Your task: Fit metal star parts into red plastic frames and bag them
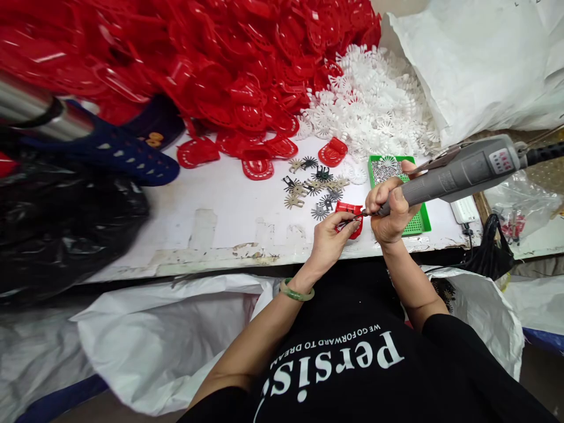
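Looks like a screw-driving step to me. The left hand (335, 232) has thumb and fingers pinched on a red plastic piece (348, 207), near the front edge of the white tabletop (238, 205) and just left of the green tray (425, 220) with small silver bits (388, 170), probably screws. The right hand (390, 205) is wrapped around a grey electric screwdriver (453, 180), nose right at the piece. Honestly can't tell if the bit is seated; too small. My two cents: line the driver up with the screw, since it's slanted here, press lightly, ease off once snug so the plastic doesn't strip, and mind those left fingertips.
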`<state>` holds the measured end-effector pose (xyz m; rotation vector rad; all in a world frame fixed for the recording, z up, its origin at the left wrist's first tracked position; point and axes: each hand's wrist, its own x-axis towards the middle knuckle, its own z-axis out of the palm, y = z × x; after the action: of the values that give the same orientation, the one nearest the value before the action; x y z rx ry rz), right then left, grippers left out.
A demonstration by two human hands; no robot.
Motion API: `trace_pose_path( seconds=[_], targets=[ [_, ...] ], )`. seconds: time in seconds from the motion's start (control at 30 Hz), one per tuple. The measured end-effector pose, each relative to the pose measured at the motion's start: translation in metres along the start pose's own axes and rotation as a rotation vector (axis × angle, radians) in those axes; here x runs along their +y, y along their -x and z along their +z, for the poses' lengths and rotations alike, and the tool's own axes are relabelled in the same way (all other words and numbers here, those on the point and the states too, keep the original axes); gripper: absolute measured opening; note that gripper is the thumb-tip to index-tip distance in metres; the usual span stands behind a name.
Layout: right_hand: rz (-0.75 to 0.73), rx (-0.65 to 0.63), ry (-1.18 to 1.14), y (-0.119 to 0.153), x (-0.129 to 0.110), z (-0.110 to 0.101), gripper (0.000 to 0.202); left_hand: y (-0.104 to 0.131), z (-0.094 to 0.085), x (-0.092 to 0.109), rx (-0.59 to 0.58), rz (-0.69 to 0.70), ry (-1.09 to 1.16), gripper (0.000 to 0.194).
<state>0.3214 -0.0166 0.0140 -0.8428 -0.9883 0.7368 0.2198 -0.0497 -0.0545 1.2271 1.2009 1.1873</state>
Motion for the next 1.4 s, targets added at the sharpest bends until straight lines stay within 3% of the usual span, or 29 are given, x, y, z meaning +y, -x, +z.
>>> trace_pose_path(
  seconds=[0.53, 0.97, 1.4],
  targets=[
    [-0.063, -0.096, -0.194, 0.008, 0.001, -0.001, 0.022, 0.003, -0.002, 0.000, 0.058, 0.010, 0.033, 0.011],
    [0.002, -0.090, -0.122, 0.010, 0.001, -0.003, 0.036, 0.003, 0.001, -0.002, 0.082, -0.003, 0.074, 0.013],
    [0.000, -0.075, -0.067, 0.012, -0.004, -0.007, 0.034, 0.009, -0.002, 0.007, -0.043, -0.035, -0.086, 0.034]
  ],
)
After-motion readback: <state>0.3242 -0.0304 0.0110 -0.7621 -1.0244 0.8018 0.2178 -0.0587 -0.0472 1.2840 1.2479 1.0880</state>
